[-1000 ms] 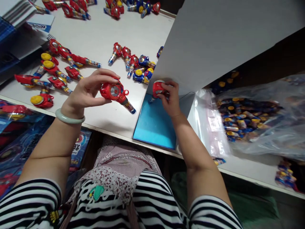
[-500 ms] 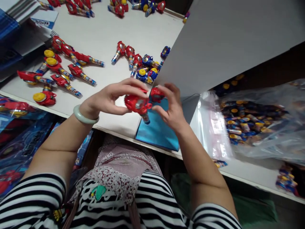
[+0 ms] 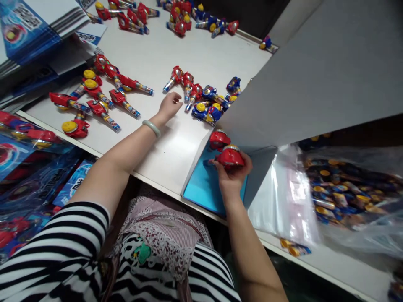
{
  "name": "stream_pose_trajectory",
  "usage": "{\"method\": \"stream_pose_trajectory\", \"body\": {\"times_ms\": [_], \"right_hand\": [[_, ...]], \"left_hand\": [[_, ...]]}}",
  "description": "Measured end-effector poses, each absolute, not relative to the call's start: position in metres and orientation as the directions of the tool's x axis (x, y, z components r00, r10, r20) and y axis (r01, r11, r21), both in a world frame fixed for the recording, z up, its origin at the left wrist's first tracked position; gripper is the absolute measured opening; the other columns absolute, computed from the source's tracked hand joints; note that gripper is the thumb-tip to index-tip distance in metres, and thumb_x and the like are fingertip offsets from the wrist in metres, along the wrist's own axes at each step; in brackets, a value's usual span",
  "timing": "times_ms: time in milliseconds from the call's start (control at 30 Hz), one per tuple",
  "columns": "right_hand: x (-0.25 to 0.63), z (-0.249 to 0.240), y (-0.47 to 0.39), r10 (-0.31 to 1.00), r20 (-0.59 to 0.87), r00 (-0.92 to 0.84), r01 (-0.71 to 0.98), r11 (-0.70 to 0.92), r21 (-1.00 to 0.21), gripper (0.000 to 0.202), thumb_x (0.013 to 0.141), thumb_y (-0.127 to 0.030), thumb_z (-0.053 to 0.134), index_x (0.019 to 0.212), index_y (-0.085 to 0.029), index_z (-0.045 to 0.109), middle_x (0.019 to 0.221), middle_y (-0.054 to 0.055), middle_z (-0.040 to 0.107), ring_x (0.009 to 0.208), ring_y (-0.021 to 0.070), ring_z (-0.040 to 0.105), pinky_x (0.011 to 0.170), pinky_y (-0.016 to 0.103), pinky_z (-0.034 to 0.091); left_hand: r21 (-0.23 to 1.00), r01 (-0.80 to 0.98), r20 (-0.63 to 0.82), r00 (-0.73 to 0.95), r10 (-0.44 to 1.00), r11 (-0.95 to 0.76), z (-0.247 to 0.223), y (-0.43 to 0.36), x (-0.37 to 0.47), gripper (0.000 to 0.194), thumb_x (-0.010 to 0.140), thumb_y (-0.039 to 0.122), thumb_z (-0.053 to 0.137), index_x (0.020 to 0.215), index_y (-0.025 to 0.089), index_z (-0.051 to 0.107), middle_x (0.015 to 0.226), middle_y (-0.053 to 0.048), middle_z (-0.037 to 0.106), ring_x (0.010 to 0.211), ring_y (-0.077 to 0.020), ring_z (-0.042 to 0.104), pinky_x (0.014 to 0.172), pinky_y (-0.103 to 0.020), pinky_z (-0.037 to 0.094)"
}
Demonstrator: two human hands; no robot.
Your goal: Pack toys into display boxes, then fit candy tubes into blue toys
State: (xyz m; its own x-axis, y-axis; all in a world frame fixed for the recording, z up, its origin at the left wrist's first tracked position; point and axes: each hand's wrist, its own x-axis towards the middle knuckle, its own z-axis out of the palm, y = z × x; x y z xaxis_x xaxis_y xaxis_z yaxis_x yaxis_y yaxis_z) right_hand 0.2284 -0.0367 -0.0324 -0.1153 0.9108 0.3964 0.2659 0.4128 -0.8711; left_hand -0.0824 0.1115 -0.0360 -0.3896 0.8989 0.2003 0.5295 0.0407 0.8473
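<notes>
My right hand (image 3: 234, 178) grips a red plastic toy (image 3: 231, 157) with a tube handle, over the blue bottom (image 3: 201, 186) of an open box. Just beyond it in the box lies another red toy (image 3: 219, 139). My left hand (image 3: 170, 105), a pale green bangle on its wrist, is over the white table with its fingers loosely bent and apart, holding nothing I can see. Closest to it are several red toys with printed tube handles (image 3: 188, 82). Beside those sits a cluster of blue toys with yellow discs (image 3: 208, 110).
More red toys (image 3: 100, 94) lie on the left of the white table (image 3: 141, 54). Folded printed cartons (image 3: 34, 37) are stacked at the far left. The box's tall grey wall (image 3: 302, 84) rises at right, with a clear plastic bag of small items (image 3: 346, 188) beyond it.
My left hand has let go of the red toy and moved away to the far left, near the loose red toys. My right hand holds a red toy lower over the box; another lies behind it.
</notes>
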Motion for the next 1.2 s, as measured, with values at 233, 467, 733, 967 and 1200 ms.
{"method": "stream_pose_trajectory", "body": {"times_ms": [233,467,733,967,1200], "right_hand": [[0.234,-0.043,-0.046,0.916,0.385,-0.114,0.515,0.386,-0.766,0.056,0.079,-0.04,0.075,0.129,-0.031,0.053,0.112,0.009,0.069,0.091,0.0266,0.072,0.075,0.044,0.062],[0.256,-0.023,-0.052,0.948,0.209,-0.239,0.53,0.308,-0.79,0.076,0.081,-0.039,0.074,0.149,-0.034,0.041,0.127,0.012,0.066,0.099,0.0286,0.072,0.078,0.047,0.063],[0.236,0.031,-0.058,0.893,0.357,-0.274,0.198,0.416,-0.888,0.044,0.094,-0.029,0.06,0.137,-0.034,0.056,0.113,0.008,0.071,0.099,0.0246,0.072,0.083,0.044,0.063],[0.129,0.044,-0.066,0.807,0.37,-0.46,0.166,0.488,-0.857,0.089,0.091,-0.038,0.065,0.16,-0.03,0.01,0.149,0.016,0.047,0.125,0.0276,0.059,0.091,0.043,0.06],[0.23,0.034,-0.078,0.8,0.582,-0.147,0.356,0.592,-0.723,0.069,0.092,-0.036,0.061,0.152,-0.035,0.027,0.14,0.011,0.048,0.121,0.0297,0.059,0.102,0.053,0.052]], "left_hand": [[0.694,0.706,0.117,-0.304,0.946,0.141,-0.036,0.182,-0.061,0.062,0.076,0.019,0.076,0.134,0.015,0.055,0.144,-0.021,0.043,0.139,-0.0404,0.032,0.114,-0.056,0.033],[0.624,0.734,-0.02,-0.328,0.944,0.268,-0.043,0.181,-0.057,0.055,0.071,0.019,0.071,0.124,0.007,0.059,0.13,-0.025,0.05,0.128,-0.0422,0.043,0.111,-0.054,0.034],[0.783,0.61,0.088,-0.297,0.951,0.118,-0.032,0.011,-0.1,0.038,0.068,0.035,0.069,0.101,0.018,0.059,0.099,-0.007,0.058,0.098,-0.0269,0.059,0.093,-0.042,0.049],[0.662,0.545,0.654,-0.086,0.751,-0.514,-0.001,-0.098,-0.039,0.044,0.076,0.03,0.073,0.113,0.023,0.052,0.107,-0.007,0.055,0.101,-0.0228,0.057,0.086,-0.038,0.051],[0.791,0.256,0.6,-0.143,0.787,-0.556,-0.002,-0.119,-0.024,0.011,0.099,0.034,0.052,0.104,0.026,0.058,0.103,-0.004,0.05,0.073,-0.0116,0.057,0.069,-0.031,0.052]]}}
